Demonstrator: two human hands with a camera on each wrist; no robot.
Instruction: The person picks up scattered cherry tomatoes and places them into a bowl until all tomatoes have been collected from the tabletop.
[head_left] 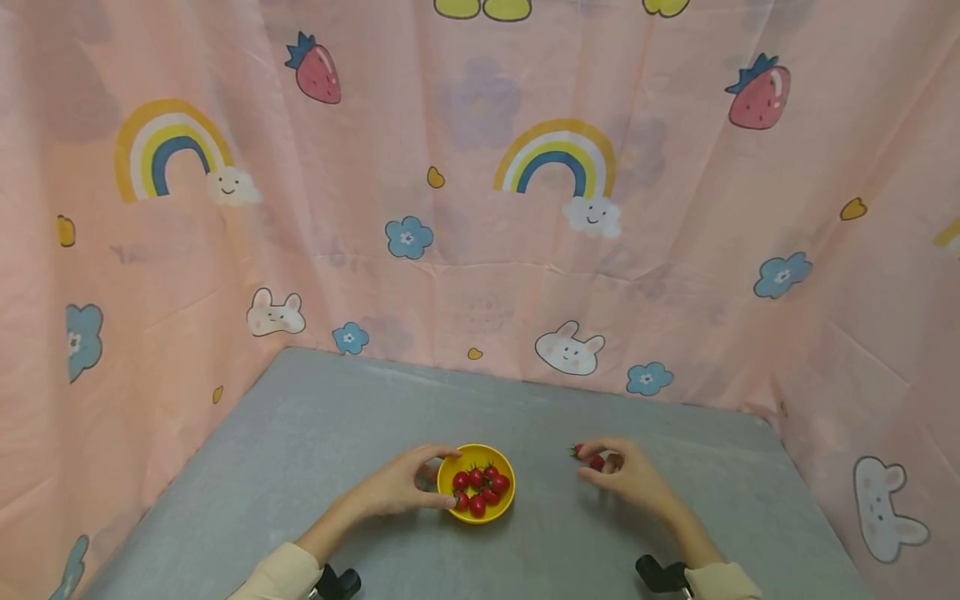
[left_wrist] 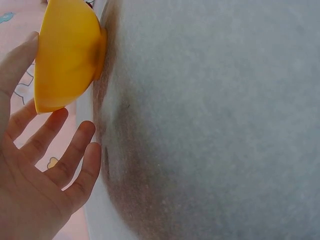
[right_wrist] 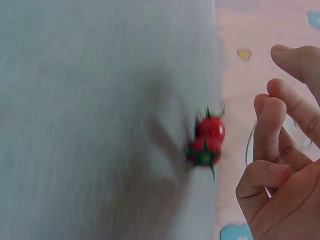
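Note:
A yellow bowl (head_left: 480, 450) stands on the grey table with several red cherry tomatoes (head_left: 477, 505) inside. My left hand (head_left: 397, 485) holds the bowl from its left side, thumb at the near rim and a finger at the far rim; its other fingers spread apart below the bowl (left_wrist: 67, 60) in the left wrist view. Over on the right, two cherry tomatoes (right_wrist: 211, 129) with green stems lie close together on the table. My right hand (head_left: 633, 479) hovers beside and over them, fingers loosely bent, with nothing between them in the right wrist view. In the head view it partly covers these tomatoes.
The grey table (head_left: 360, 400) carries everything. A pink curtain (head_left: 480, 275) printed with rainbows, rabbits and flowers hangs along its back and sides. Black wrist mounts (head_left: 660, 575) show near both sleeves.

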